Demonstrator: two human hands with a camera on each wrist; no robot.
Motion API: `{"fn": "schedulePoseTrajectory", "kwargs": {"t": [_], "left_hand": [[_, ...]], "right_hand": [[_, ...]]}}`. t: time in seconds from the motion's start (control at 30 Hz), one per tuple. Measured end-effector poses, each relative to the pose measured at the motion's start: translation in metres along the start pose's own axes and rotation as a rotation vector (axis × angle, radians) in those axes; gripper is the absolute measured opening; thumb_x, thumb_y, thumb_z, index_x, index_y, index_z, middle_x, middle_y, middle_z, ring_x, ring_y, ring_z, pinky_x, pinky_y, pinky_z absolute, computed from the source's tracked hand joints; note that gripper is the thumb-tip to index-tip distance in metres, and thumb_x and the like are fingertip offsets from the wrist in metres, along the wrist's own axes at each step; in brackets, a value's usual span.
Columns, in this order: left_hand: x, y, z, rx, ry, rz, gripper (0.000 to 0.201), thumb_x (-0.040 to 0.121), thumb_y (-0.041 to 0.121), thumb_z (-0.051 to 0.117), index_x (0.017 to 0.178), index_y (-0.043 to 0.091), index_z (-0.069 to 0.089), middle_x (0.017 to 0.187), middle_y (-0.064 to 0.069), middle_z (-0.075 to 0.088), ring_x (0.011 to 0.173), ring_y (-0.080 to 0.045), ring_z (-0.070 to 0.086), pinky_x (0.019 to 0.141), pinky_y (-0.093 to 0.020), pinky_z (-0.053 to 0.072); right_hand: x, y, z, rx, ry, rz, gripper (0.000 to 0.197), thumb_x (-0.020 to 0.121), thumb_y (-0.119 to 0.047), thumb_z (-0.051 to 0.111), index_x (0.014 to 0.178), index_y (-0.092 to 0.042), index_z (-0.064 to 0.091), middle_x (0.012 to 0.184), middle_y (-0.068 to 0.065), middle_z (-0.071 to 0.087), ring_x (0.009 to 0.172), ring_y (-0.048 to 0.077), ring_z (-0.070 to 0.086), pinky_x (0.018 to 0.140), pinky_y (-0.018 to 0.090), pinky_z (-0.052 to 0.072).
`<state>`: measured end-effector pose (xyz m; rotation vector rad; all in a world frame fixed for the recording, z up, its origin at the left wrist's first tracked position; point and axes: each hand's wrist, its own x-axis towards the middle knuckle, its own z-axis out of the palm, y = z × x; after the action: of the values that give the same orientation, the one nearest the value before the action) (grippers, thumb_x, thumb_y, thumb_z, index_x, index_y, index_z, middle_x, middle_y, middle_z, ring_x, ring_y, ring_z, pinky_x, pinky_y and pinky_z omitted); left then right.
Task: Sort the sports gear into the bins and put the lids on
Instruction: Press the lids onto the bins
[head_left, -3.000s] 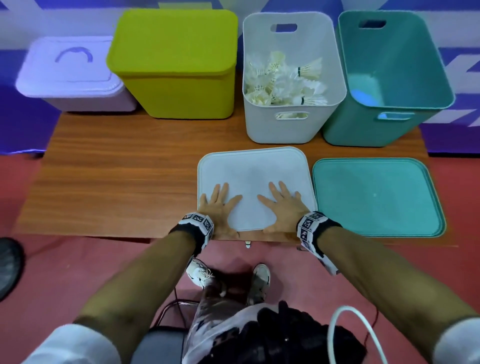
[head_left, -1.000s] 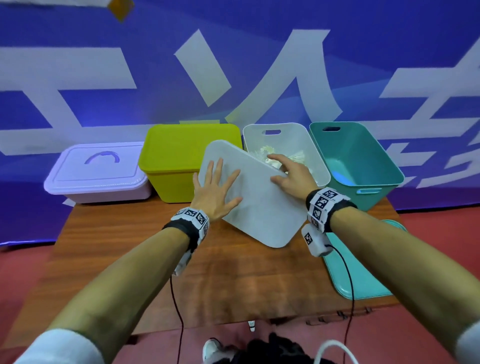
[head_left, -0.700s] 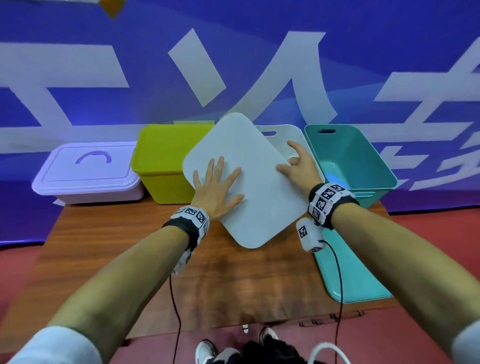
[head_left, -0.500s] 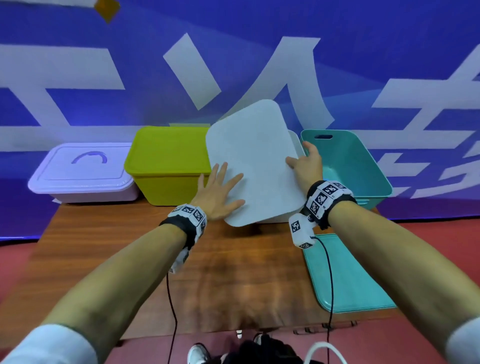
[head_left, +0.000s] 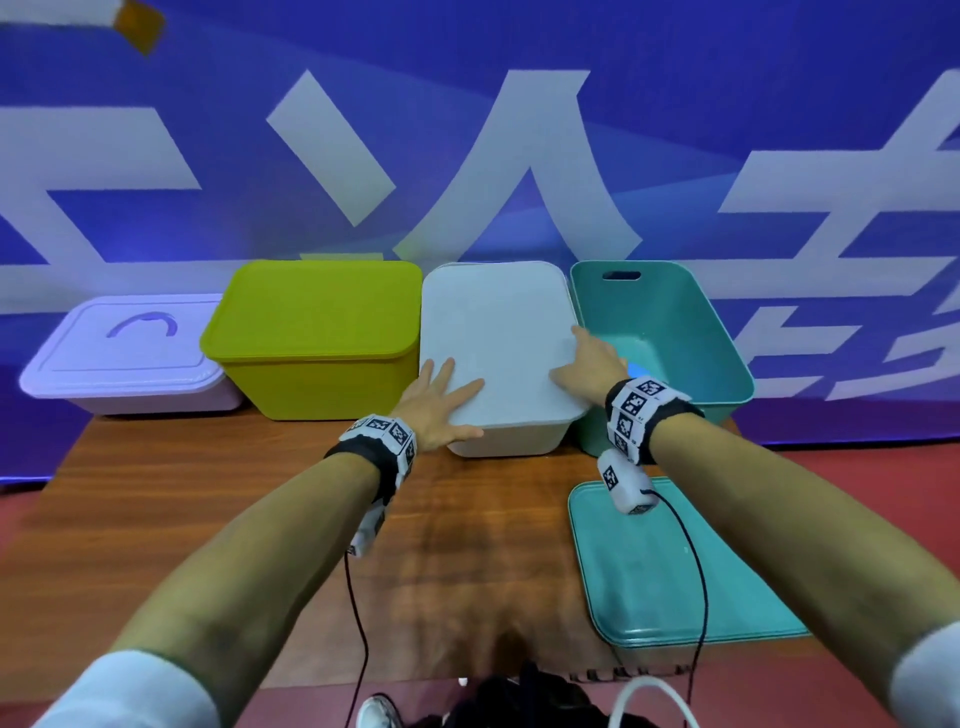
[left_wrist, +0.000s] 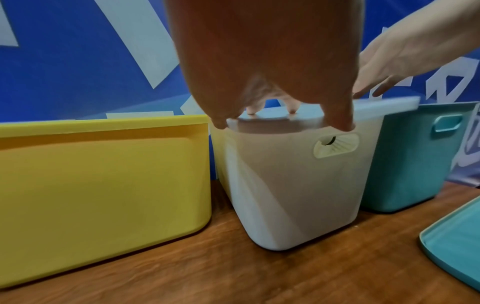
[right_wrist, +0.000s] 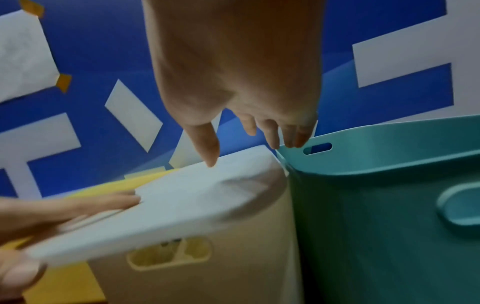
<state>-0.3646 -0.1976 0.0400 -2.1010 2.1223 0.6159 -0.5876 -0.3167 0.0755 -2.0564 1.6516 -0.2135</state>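
On the table, against the blue backdrop, the row runs from a lilac box with its lid on, to a yellow bin also lidded, then the white bin, then the teal bin, which is open.

The white lid lies over the white bin, its long axis running away from the person, and both hands are on its near end. The left wrist view shows the lid's right edge jutting out past the bin wall toward the teal bin, and the right wrist view shows its near edge standing a little proud of the rim, so it does not look seated yet. My guess is that the coming move is a small nudge leftward and a press down; the two hands are about equally near.

The left hand lies flat on the near left corner, fingers straight and spread, thumb along the front edge, gripping nothing. The right hand rests on the near right edge with fingers loosely extended, tips touching the lid's top; it presses and does not clasp.

A shuttlecock shows through the white bin's handle slot. The teal lid lies flat on the table at the right, in front of its bin, which still awaits it.
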Motion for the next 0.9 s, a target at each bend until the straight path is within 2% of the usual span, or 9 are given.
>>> {"fn": "schedulePoseTrajectory", "kwargs": {"t": [0.13, 0.3, 0.4, 0.5, 0.6, 0.77, 0.9], "left_hand": [[0.006, 0.002, 0.0, 0.005, 0.005, -0.008, 0.08, 0.089, 0.071, 0.04, 0.153, 0.044, 0.001, 0.162, -0.006, -0.019, 0.146, -0.034, -0.023, 0.12, -0.048, -0.002], [0.013, 0.001, -0.005, -0.025, -0.007, -0.02, 0.079, 0.09, 0.07, 0.041, 0.153, 0.044, 0.002, 0.162, -0.005, -0.02, 0.146, -0.033, -0.023, 0.119, -0.048, -0.004], [0.018, -0.003, -0.007, -0.05, -0.009, -0.014, 0.078, 0.09, 0.069, 0.043, 0.153, 0.045, 0.004, 0.162, -0.004, -0.02, 0.146, -0.031, -0.025, 0.119, -0.047, -0.005], [0.018, -0.007, -0.003, -0.039, 0.017, 0.02, 0.074, 0.091, 0.068, 0.041, 0.152, 0.046, 0.005, 0.162, -0.004, -0.019, 0.146, -0.029, -0.025, 0.12, -0.047, -0.005], [0.016, -0.012, 0.007, -0.033, 0.068, 0.06, 0.069, 0.093, 0.067, 0.036, 0.152, 0.047, 0.003, 0.161, -0.004, -0.021, 0.145, -0.027, -0.028, 0.121, -0.046, -0.006], [0.018, -0.013, 0.016, -0.021, 0.119, 0.086, 0.067, 0.094, 0.067, 0.03, 0.151, 0.048, 0.0, 0.16, -0.003, -0.025, 0.143, -0.026, -0.033, 0.118, -0.046, -0.01], [0.02, -0.015, 0.016, -0.032, 0.143, 0.1, 0.07, 0.093, 0.067, 0.031, 0.152, 0.045, 0.002, 0.16, -0.007, -0.024, 0.142, -0.026, -0.035, 0.119, -0.048, -0.009]], "right_hand": [[0.006, 0.016, 0.016, -0.261, -0.041, -0.115, 0.069, 0.091, -0.048, 0.05, 0.148, -0.02, 0.026, 0.15, 0.011, 0.031, 0.141, 0.032, 0.02, 0.107, 0.047, 0.025], [0.014, 0.022, 0.018, -0.389, -0.08, -0.166, 0.067, 0.096, -0.056, 0.036, 0.151, -0.021, 0.023, 0.159, 0.011, 0.015, 0.147, 0.033, 0.007, 0.112, 0.05, 0.017], [0.017, 0.022, 0.017, -0.392, -0.053, -0.179, 0.066, 0.097, -0.056, 0.036, 0.15, -0.019, 0.026, 0.159, 0.013, 0.016, 0.147, 0.032, 0.009, 0.114, 0.048, 0.014], [0.017, 0.02, 0.018, -0.372, 0.02, -0.192, 0.062, 0.098, -0.054, 0.037, 0.147, -0.017, 0.032, 0.152, 0.016, 0.026, 0.141, 0.031, 0.02, 0.111, 0.045, 0.018], [0.017, 0.019, 0.021, -0.358, 0.046, -0.189, 0.061, 0.098, -0.054, 0.037, 0.146, -0.017, 0.031, 0.149, 0.016, 0.029, 0.138, 0.032, 0.022, 0.108, 0.044, 0.021], [0.019, 0.019, 0.025, -0.306, 0.02, -0.128, 0.07, 0.095, -0.059, 0.038, 0.149, -0.016, 0.024, 0.146, 0.016, 0.029, 0.135, 0.032, 0.024, 0.103, 0.045, 0.026], [0.019, 0.018, 0.023, -0.152, -0.034, -0.096, 0.075, 0.091, -0.057, 0.051, 0.15, -0.021, 0.024, 0.15, 0.013, 0.028, 0.14, 0.031, 0.021, 0.108, 0.045, 0.021]]}}
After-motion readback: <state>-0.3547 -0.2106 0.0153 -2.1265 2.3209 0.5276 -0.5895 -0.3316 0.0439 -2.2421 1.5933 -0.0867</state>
